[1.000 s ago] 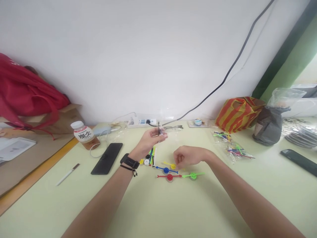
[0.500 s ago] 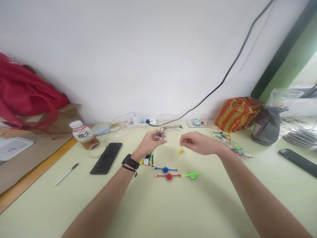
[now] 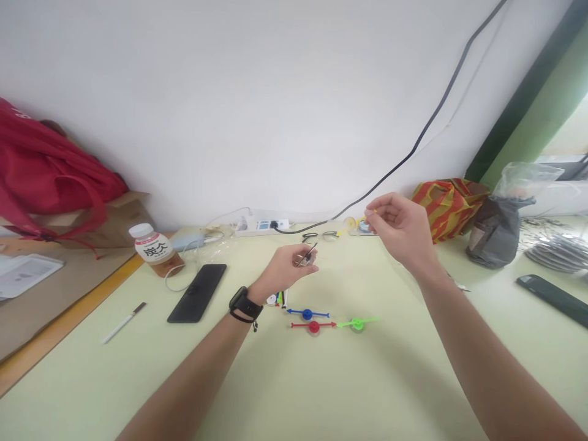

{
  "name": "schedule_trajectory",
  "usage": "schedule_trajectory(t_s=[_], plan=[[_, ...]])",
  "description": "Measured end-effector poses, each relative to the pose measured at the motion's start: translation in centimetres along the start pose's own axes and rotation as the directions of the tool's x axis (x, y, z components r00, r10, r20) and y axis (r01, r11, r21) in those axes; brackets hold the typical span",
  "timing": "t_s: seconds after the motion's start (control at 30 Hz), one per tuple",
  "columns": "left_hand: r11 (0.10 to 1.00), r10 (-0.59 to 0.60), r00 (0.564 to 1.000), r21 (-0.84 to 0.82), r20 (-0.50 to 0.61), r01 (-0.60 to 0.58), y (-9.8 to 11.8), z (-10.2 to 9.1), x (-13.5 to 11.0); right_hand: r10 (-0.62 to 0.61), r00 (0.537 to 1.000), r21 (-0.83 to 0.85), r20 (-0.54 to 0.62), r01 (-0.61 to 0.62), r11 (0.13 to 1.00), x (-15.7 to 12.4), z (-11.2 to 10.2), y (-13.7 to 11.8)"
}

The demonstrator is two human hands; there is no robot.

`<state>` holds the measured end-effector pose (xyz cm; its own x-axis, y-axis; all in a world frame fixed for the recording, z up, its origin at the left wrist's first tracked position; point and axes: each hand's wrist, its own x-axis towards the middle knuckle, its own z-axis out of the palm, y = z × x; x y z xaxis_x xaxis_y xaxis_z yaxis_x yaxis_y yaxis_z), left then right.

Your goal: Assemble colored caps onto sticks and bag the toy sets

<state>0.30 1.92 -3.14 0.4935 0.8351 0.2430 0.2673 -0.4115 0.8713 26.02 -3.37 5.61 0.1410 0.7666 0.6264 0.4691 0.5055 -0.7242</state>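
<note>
My left hand (image 3: 285,268) is closed on a black arrow spinner (image 3: 307,255), its thin arrow tilted up and its base partly hidden by the fingers. Raised higher on the right, my right hand (image 3: 400,228) pinches a yellow arrow spinner (image 3: 351,225) by one end; its round part is pale and blurred. On the table below lie a blue arrow spinner (image 3: 307,314), a red arrow spinner (image 3: 313,327) and a green arrow spinner (image 3: 357,325), close together. Small coloured parts (image 3: 272,299) sit near my left wrist, partly covered by it.
Along the wall are eyeglasses (image 3: 320,236), a power strip (image 3: 261,227) and a striped bag (image 3: 452,205). To the left stand a drink bottle (image 3: 156,250), a black phone (image 3: 197,294) and a pen (image 3: 123,323). A dark flat object (image 3: 554,300) lies at the right.
My right hand has moved up and to the right with the yellow arrow spinner, now in front of the striped bag. My left hand has shifted slightly right, and the black arrow tilts more.
</note>
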Motion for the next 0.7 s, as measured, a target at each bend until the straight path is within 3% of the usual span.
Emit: schedule_trajectory(t_s=[0.2, 0.37, 0.4, 0.47, 0.5, 0.53, 0.6, 0.7], plan=[[1.000, -0.004, 1.000, 0.000, 0.006, 0.004, 0.2, 0.1, 0.0, -0.062, 0.989, -0.202, 0.132, 0.089, 0.975, -0.4, 0.8, 0.7], [1.000, -0.018, 0.999, 0.003, -0.044, 0.018, 0.2, -0.6, 0.2, -0.052, 0.993, -0.314, 0.108, 0.084, 0.946, -0.6, 0.9, 0.5], [1.000, -0.023, 0.998, -0.015, -0.065, 0.022, 0.1, -0.8, 0.2, -0.050, 0.989, -0.327, 0.137, 0.093, 0.940, -0.7, 0.9, 0.2], [0.996, -0.048, 0.992, -0.085, -0.116, 0.038, 0.1, -1.2, 0.3, -0.032, 0.948, -0.313, 0.317, 0.136, 0.940, -1.2, 1.1, -0.7], [0.988, -0.073, 0.987, -0.147, -0.143, 0.052, 0.0, -1.3, 0.3, -0.018, 0.893, -0.285, 0.450, 0.163, 0.945, -1.5, 1.3, -1.1], [0.969, -0.109, 0.980, -0.236, -0.166, 0.068, 0.0, -1.3, 0.4, -0.004, 0.809, -0.248, 0.587, 0.185, 0.951, -1.9, 1.7, -1.4], [0.884, -0.195, 0.963, -0.459, -0.184, 0.091, 0.0, -1.0, 0.5, 0.030, 0.605, -0.189, 0.796, 0.202, 0.961, -2.9, 2.8, -1.5], [0.763, -0.256, 0.956, -0.638, -0.142, 0.110, -0.1, -0.3, 0.6, 0.107, 0.367, -0.200, 0.924, 0.224, 0.954, -4.5, 4.9, -0.5]])
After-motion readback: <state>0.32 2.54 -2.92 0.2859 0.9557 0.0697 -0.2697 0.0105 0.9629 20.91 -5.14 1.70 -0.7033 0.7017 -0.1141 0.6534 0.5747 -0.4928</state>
